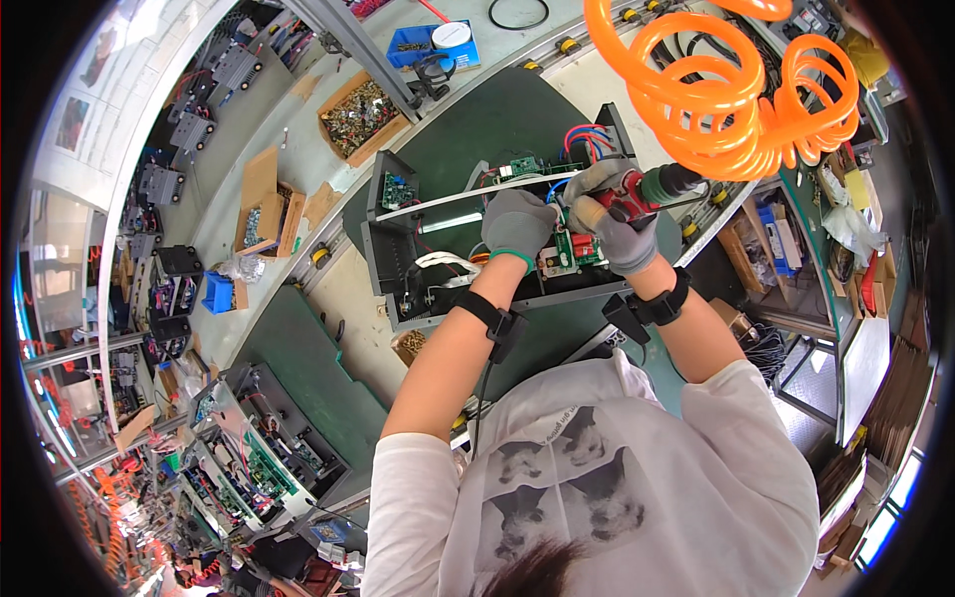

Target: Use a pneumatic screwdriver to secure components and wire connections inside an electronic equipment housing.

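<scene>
An open dark metal chassis (381,261) lies in front of me, with green circuit boards and red, blue and white wires inside. My right hand (629,234), in a grey glove, is wrapped round a red and green air screwdriver (625,199) over the chassis's right part. My left hand (519,225), also gloved, reaches into the middle of the chassis with its fingers curled. What they grip is hidden beneath the hand. Between my wrists shows a green circuit board with red components (582,249).
A coiled orange air hose (696,109) hangs at the upper right. Beyond the chassis stand a cardboard box of screws (363,114) and a blue parts bin (408,45). More opened chassis (249,448) sit at the lower left. A shelf with boxes (766,239) stands on the right.
</scene>
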Available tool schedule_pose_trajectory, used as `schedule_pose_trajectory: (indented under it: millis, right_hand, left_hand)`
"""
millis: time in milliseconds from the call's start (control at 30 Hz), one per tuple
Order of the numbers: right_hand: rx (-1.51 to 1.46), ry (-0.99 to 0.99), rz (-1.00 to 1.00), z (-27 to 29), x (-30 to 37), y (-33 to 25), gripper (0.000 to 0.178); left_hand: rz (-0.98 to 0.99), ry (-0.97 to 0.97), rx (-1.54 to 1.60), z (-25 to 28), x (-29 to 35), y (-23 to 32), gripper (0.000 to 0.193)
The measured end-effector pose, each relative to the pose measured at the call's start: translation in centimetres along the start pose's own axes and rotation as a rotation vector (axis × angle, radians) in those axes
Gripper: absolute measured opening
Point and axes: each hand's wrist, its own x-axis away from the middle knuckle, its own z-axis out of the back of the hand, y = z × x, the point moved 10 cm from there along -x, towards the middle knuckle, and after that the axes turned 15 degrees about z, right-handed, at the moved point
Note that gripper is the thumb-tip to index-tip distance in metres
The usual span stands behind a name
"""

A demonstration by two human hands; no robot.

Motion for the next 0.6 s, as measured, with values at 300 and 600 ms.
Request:
schedule_pose_trajectory:
  millis: [300,600]
  right_hand:
    - [0.117,-0.183,0.141,-2.5,0.2,0.2,0.03]
    - [0.198,-0.21,0.11,-3.1,-0.1,0.1,0.027]
  left_hand:
    - [0.036,-0.015,-0.272,0.0,0.0,0.9,0.028]
    - [0.088,0.022,-0.275,1.3,1.2,1.5,0.026]
